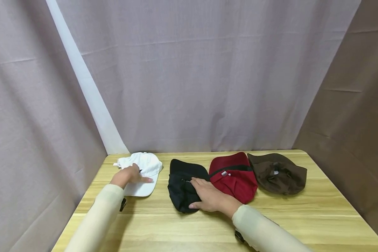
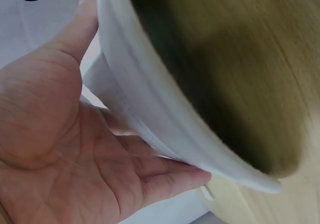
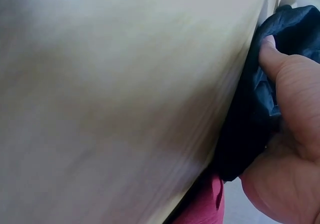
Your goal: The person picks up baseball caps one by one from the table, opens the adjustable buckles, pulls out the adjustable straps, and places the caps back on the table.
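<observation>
A white baseball cap (image 1: 148,162) lies at the left of the table with its brim toward the person. Over it is the left hand (image 1: 130,176), thumb stretched out above the brim; the left wrist view shows the palm and fairly straight fingers (image 2: 170,184) against the cap's edge. To the right, a black cap (image 1: 177,192) has its hollow inside facing up and its brim at the far side. The right hand (image 1: 211,196) rests on its right part with fingers extended. In the right wrist view the thumb (image 3: 272,59) touches the black fabric.
Beside the black cap lies a dark red cap (image 1: 244,183), inside up, with a metal strap buckle. A dark brown cap (image 1: 280,178) touches it at the far right. The wooden table (image 1: 163,231) ends at grey curtains (image 1: 182,87) behind and on both sides.
</observation>
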Motion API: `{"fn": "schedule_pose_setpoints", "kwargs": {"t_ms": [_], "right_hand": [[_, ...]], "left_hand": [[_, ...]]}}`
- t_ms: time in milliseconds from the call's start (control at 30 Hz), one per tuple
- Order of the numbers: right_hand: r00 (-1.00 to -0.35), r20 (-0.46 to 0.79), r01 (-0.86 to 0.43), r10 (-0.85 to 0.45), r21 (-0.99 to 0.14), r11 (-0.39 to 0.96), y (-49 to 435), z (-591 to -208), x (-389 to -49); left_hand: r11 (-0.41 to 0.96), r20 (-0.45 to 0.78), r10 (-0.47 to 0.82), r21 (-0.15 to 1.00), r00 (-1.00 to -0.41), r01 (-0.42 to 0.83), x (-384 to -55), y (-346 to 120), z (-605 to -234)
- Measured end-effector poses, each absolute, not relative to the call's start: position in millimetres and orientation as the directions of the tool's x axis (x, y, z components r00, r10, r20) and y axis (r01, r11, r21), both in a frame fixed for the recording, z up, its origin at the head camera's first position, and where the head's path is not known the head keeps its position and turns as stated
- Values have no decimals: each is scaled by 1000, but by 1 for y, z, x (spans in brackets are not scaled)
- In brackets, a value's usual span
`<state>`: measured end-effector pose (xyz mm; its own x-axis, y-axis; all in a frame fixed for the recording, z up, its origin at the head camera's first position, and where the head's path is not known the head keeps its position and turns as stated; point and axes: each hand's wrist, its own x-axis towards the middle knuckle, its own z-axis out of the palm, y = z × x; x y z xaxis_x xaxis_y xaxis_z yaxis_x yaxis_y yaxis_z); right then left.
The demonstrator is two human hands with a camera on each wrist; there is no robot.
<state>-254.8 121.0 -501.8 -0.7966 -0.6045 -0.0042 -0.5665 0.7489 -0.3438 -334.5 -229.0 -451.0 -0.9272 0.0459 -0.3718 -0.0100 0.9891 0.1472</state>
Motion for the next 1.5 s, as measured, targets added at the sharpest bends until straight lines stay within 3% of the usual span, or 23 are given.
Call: {"fn": "schedule_pose_setpoints", "kwargs": {"t_ms": [233, 500, 833, 967, 1333, 1500], "right_hand": [[-778, -14, -573, -628, -393, 719, 125, -502, -253], [-763, -24, -578, -646, -422, 699, 126, -502, -255], [-789, -63, -480, -611, -558, 677, 132, -502, -259], [-809, 7, -474, -588, -600, 645, 136, -501, -262], [-865, 183, -450, -467, -693, 564, 142, -483, -260], [-866, 249, -473, -432, -687, 552, 142, -462, -256]], "left_hand": [[988, -319, 89, 146, -944, 44, -321, -223, -437], [964, -161, 213, 195, -964, 181, -303, -209, -418], [911, 216, 297, 228, -930, 343, -292, -172, -412], [896, 299, 295, 244, -908, 372, -289, -163, -409], [870, 324, 312, 280, -893, 406, -285, -155, -418], [842, 417, 333, 272, -846, 466, -284, -153, -418]]}}
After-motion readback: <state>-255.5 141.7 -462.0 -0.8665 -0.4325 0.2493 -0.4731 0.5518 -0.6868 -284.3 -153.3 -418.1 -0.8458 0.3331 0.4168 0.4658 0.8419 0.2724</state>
